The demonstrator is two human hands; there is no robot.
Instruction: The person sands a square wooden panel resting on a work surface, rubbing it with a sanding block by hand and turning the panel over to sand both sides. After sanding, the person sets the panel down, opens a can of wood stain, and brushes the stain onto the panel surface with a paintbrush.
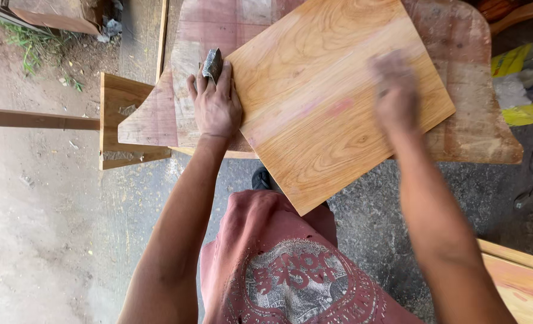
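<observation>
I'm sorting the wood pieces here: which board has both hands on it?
The light, golden-grained square board lying diagonally on top; left hand grips its edge, blurred right hand rests on it. Others are untouched.

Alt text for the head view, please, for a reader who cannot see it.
Seen from above, a person's left hand presses on the edge of a light wooden board, with a small grey block under its fingers, while the blurred right hand rests on the board's surface. The board lies on a worn reddish workbench above a concrete floor.

A honey-orange square wooden board (332,96) is showing swirling grain and a faint pink smear; the worn reddish-brown plywood tabletop (482,120) is looking blotchy; the faded maroon printed shirt (290,270) is showing a pale grey design.
</observation>
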